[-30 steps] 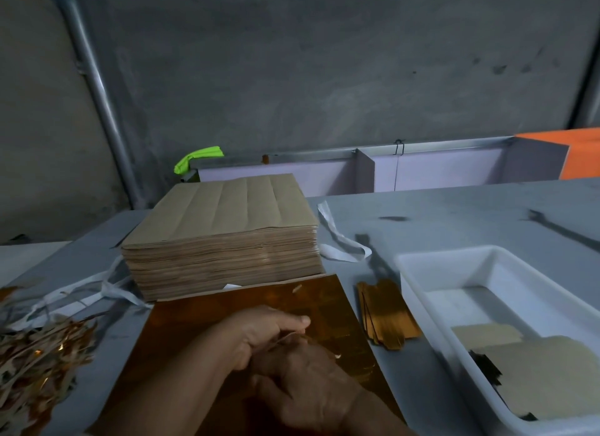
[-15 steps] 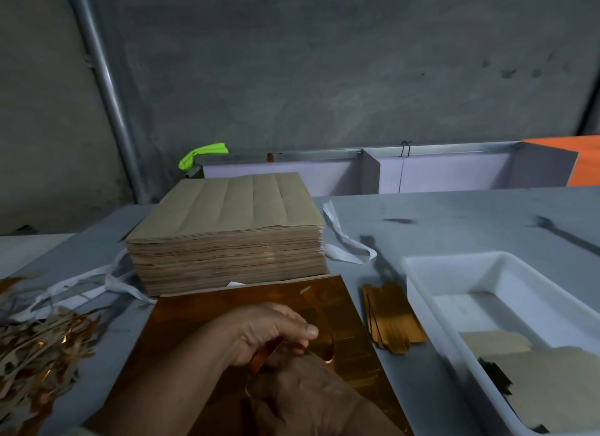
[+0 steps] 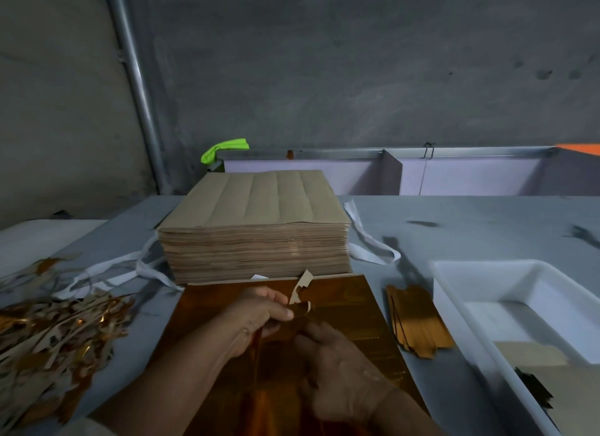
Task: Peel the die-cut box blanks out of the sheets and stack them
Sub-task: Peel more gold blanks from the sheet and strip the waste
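Observation:
A shiny gold die-cut sheet (image 3: 363,309) lies flat on the grey table (image 3: 470,234) in front of me. My left hand (image 3: 256,318) pinches a curled strip (image 3: 300,292) of card, lifted off the sheet with its brown back showing. My right hand (image 3: 337,370) rests on the sheet just right of it, fingertips bent at the strip's base. A small stack of gold blanks (image 3: 418,322) lies to the sheet's right. A tall pile of brown-backed sheets (image 3: 256,227) stands behind.
A heap of gold and brown offcuts (image 3: 48,331) fills the left side. White straps (image 3: 367,240) trail around the tall pile. A white tray (image 3: 454,292) with flat brown pieces sits at right. Lilac dividers (image 3: 454,175) and a metal pole (image 3: 136,85) stand behind.
The strip has been peeled up from the gold sheet: my left hand lifted it, and its curled end now stands above the fingers. My right hand stayed pressed on the sheet.

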`<state>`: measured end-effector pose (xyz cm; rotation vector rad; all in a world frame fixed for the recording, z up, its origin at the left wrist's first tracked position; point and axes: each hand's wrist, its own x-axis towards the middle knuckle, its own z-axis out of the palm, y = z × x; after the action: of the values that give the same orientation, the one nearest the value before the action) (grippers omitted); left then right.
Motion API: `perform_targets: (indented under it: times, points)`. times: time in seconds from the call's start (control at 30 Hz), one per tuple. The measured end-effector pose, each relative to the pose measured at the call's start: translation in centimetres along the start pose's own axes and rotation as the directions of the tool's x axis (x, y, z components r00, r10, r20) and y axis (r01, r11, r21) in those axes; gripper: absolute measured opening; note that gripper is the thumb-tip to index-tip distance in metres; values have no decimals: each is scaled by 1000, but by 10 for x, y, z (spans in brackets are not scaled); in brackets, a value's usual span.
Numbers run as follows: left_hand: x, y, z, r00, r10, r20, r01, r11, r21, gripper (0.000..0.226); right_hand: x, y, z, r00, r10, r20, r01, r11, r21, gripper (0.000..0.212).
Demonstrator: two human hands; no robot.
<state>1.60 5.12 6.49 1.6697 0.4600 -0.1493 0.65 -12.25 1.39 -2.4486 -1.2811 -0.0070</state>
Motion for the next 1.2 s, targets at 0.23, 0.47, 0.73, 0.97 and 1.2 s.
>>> perform_targets:
  times: [0.23,0.47,0.73,0.97,1.2]
  points:
    - [7,-24,-49,979,-27,-204,8,996,-93,26,4,26,18,946,323,-25,-322,946,34,43]
    - [11,-33,-95,907,-2,-421,-58,990,-130,25,7,21,34,938,347,29,-345,937,-53,48]
    - [22,-50,-164,730,37,-683,-55,998,-5,5,10,27,42,915,404,5,-402,911,-88,47]
    - [13,-39,-210,434,193,-880,-125,980,153,11,11,28,43,910,415,8,-413,906,-90,45]
    - [-1,-1,-237,92,338,-937,-314,903,295,21,9,26,41,910,415,-4,-413,906,-92,42]
